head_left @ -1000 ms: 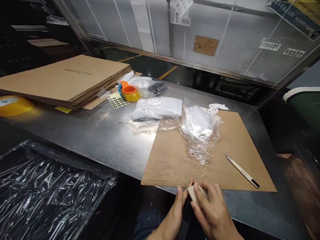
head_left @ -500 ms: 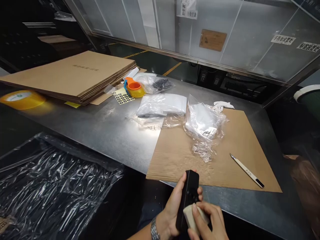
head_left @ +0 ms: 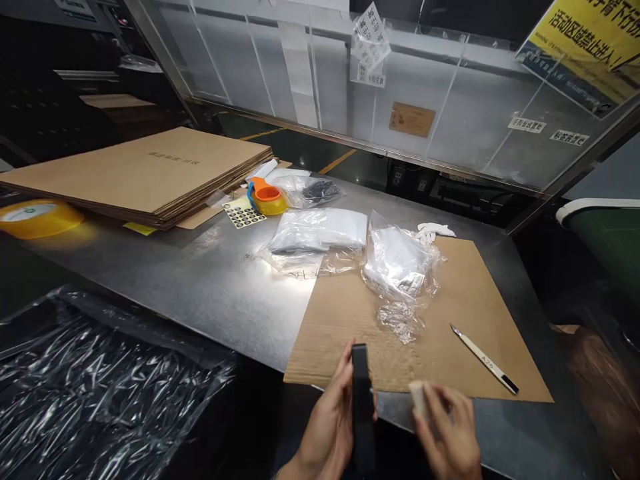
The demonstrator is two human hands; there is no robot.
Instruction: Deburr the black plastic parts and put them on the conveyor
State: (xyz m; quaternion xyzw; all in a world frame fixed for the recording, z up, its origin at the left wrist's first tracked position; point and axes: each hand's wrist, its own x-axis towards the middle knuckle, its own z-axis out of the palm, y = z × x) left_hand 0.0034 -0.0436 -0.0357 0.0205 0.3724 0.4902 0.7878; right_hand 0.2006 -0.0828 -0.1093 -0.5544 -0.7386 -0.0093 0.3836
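My left hand is closed around a long black box-shaped part, held upright with its narrow side toward me. To the right of it, my right hand pinches a small cream-coloured block, apart from the black part; what the block is made of I cannot tell. Beyond both hands lies a flat cardboard sheet on the metal table. A craft knife with a white handle marked A26 rests on the sheet's right side, its blade pointing away to the left.
Clear plastic bags with white contents lie behind the cardboard. An orange and yellow tape roll, a sticker sheet and a cardboard stack are farther left. Yellow tape sits at the left edge. Black plastic film covers something lower left.
My right hand has drawn the cream block off the black part and out to the right. The black part has turned edge-on in my left hand. My view has tilted up slightly.
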